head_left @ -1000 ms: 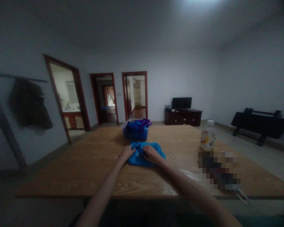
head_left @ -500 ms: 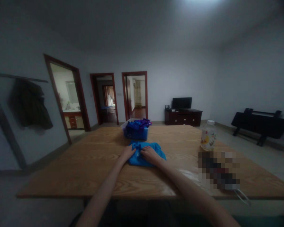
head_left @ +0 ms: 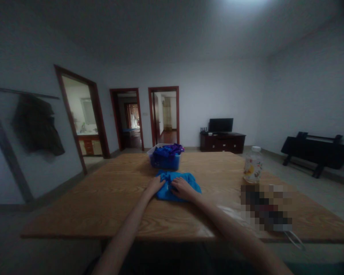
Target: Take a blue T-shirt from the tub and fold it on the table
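Note:
A bright blue cloth (head_left: 189, 180) lies bunched on the wooden table (head_left: 103, 206), just in front of a clear tub (head_left: 164, 162) heaped with blue and purple cloth. My left hand (head_left: 154, 186) rests on the cloth's left edge, fingers curled onto the fabric. My right hand (head_left: 182, 188) lies on the cloth's middle, its fingers bent and pressing into the folds. Both arms reach straight out from the near edge.
A floral plastic bottle (head_left: 252, 165) with a white cap stands at the table's right. A blurred patch (head_left: 266, 207) covers something near the right front edge, with a white cord beside it. Doorways, a TV cabinet (head_left: 222, 141) and a dark bench (head_left: 318, 151) line the room.
My right hand has slid slightly left over the cloth, toward my left hand. The left hand and the tub have stayed where they were.

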`<state>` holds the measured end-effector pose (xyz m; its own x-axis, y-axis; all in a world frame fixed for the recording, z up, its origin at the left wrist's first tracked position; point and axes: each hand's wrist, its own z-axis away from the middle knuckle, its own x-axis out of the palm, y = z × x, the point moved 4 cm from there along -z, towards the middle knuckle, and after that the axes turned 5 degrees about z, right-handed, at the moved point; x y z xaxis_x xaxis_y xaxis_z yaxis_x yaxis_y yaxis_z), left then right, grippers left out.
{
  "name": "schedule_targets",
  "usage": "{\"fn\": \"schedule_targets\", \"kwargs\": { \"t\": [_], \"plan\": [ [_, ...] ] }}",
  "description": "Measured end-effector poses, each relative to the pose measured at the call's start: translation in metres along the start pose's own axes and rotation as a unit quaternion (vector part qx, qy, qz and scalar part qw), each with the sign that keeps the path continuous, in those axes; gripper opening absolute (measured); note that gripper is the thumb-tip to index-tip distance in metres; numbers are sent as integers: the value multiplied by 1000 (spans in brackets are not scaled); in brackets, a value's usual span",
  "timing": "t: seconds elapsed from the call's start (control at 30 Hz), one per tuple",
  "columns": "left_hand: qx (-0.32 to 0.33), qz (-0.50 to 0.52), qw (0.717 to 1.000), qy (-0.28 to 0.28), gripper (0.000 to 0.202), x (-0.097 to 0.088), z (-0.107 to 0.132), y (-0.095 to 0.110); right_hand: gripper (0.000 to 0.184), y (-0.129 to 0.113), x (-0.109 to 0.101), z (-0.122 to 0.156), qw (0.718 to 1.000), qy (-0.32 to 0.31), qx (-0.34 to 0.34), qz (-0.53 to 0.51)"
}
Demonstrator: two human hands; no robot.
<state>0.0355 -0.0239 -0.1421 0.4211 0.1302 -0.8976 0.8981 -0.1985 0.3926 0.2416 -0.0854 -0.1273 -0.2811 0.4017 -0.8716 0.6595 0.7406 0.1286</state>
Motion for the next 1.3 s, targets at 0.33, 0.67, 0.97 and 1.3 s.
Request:
{"fn": "schedule_targets", "kwargs": {
  "t": [0.33,0.67,0.97,1.3],
  "plan": [
    [1,-3,1000,1,37,-4,4,3,18,13,11,-5,997,-34,60,38],
    [-10,-3,1000,0,38,0,1,1,20,8,8,0,1000,-4,-3,16],
    [-8,-21,1000,-4,36,0,1,0,19,-6,12,-5,999,-37,-17,5],
    [4,-5,1000,2,37,-1,2,2,24,30,15,-3,991,-45,94,79]
  ]
}}
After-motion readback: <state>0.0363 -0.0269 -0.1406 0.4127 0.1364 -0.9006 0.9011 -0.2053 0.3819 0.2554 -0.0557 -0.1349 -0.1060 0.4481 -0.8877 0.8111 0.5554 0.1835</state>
